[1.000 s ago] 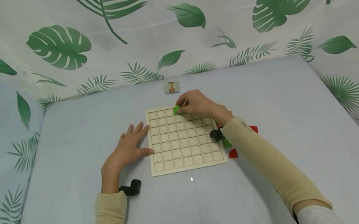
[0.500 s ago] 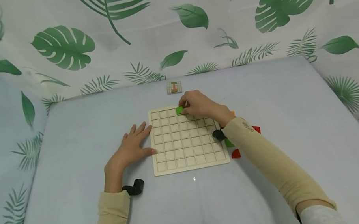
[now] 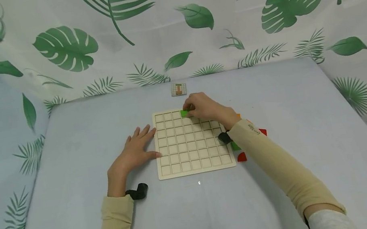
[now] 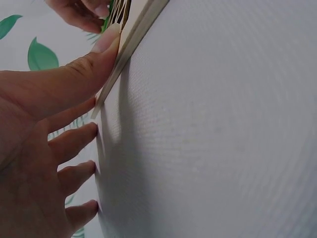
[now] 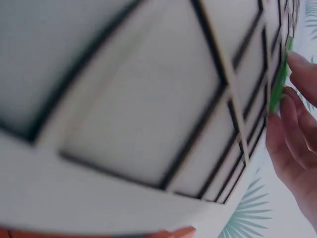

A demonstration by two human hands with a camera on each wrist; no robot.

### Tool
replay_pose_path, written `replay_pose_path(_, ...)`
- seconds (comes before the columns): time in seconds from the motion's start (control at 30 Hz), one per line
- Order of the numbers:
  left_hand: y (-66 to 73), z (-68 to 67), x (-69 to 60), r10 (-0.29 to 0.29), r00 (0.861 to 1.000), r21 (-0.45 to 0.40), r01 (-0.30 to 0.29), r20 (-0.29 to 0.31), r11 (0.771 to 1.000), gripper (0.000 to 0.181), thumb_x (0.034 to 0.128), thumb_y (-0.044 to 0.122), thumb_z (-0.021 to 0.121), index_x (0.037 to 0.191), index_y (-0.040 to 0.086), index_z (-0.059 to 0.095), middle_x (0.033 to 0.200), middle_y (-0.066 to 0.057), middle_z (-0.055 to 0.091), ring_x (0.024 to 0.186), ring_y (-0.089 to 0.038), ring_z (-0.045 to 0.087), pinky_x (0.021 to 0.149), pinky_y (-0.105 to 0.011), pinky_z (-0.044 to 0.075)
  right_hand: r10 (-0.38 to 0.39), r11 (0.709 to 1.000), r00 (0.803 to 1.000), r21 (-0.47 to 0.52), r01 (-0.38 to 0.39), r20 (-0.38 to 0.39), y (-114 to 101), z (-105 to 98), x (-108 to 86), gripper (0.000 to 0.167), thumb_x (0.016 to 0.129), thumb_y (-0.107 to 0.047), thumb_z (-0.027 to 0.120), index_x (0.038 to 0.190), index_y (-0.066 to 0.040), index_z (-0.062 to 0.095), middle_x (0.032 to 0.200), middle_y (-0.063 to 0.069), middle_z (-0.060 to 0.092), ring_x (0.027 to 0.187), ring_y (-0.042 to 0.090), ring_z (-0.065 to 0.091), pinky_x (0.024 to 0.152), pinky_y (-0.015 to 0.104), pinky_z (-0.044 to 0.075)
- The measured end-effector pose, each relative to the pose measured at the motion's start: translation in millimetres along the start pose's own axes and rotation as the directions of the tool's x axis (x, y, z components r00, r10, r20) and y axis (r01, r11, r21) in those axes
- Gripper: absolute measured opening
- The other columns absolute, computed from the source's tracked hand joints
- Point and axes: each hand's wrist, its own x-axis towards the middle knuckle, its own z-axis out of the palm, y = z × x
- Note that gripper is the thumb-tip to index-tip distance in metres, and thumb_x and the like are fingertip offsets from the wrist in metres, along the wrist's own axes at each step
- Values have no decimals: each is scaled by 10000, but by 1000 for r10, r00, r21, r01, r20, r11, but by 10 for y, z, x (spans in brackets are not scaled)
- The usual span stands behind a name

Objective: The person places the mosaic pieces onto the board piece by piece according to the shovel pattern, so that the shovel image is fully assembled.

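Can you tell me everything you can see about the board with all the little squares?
The board is pale, flat and squarish, and it looks like wood. Thin raised lines split it into seven rows of seven little compartments, with a plain rim around them. It lies flat on the table. The left hand touches its left rim. The right hand pinches a green piece at its far row, hiding some squares.
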Motion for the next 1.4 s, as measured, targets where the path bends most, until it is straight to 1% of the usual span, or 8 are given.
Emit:
replay_pose_path(0.2, -12, 10, 13, 8, 1000, 1, -8, 1, 1000, 894, 926, 332, 770, 1634, 94, 279, 1721, -165, 144, 1588, -439, 5, 1262, -656, 15, 68, 997, 997, 27, -68, 26, -31, -78, -71, 284, 958, -44, 706, 1233, 26, 707, 1200, 194, 700, 1103, 327, 663, 952, 442, 556)
replay_pose_path(0.27, -17, 14, 20, 7, 1000, -2, -7, 1, 1000, 891, 928, 334, 768, 1635, 99, 278, 1722, -159, 143, 1591, -429, 3, 1266, -648, 10, 69, 997, 997, 25, -69, 22, -28, -98, -107, 275, 964, -32, 687, 1232, 25, 710, 1195, 192, 706, 1103, 325, 664, 950, 446, 556)
replay_pose_path(0.43, -18, 12, 13, 1, 1000, 4, -1, 1, 1000, 892, 928, 327, 769, 1636, 104, 275, 1725, -148, 139, 1594, -417, -2, 1268, -642, 2, 33, 999, 999, 30, -34, 8, -4, -135, -213, 273, 969, 14, 615, 1223, 42, 713, 1178, 207, 712, 1074, 337, 676, 936, 457, 567)
replay_pose_path(0.5, -12, 15, 10, 1, 1000, 5, -1, 0, 1000, 891, 928, 323, 770, 1636, 104, 275, 1726, -147, 137, 1594, -418, -1, 1267, -645, 3, 33, 998, 999, 49, -34, 6, 10, -151, -266, 283, 965, 12, 611, 1228, 48, 708, 1182, 210, 711, 1064, 338, 676, 933, 461, 568)
replay_pose_path(0.7, -5, 28, 16, 6, 1000, 11, -6, 0, 1000, 885, 933, 320, 764, 1636, 100, 273, 1725, -152, 136, 1592, -427, 3, 1263, -654, 8, 69, 996, 998, 60, -69, -4, 61, -187, -427, 271, 983, -42, 642, 1234, 36, 706, 1201, 189, 711, 1056, 315, 667, 930, 458, 566)
replay_pose_path(1.0, -38, 30, 21, 3, 1000, 22, -3, 0, 1000, 893, 931, 329, 765, 1637, 101, 268, 1725, -154, 130, 1590, -431, -2, 1262, -656, 8, 48, 999, 999, 15, -48, -17, 130, -254, -644, 266, 958, -48, 698, 1210, 34, 723, 1157, 174, 732, 1006, 299, 664, 898, 452, 573)
replay_pose_path(1.2, -23, 18, 12, 10, 1000, 15, -10, 0, 1000, 888, 931, 317, 765, 1635, 93, 272, 1722, -161, 138, 1588, -441, 3, 1261, -659, 10, 61, 998, 997, 13, -61, -42, 216, -286, -806, 244, 941, -43, 716, 1172, 30, 737, 1105, 168, 736, 976, 300, 655, 890, 452, 569)
replay_pose_path(1.4, -2, 4, -8, 5, 1000, 4, -5, 7, 1000, 887, 934, 303, 763, 1636, 85, 265, 1722, -168, 131, 1587, -443, -6, 1261, -660, 2, 126, 991, 991, 53, -124, -34, 294, -323, -958, 281, 941, -108, 742, 1205, -13, 731, 1056, 114, 709, 955, 269, 616, 889, 427, 548)
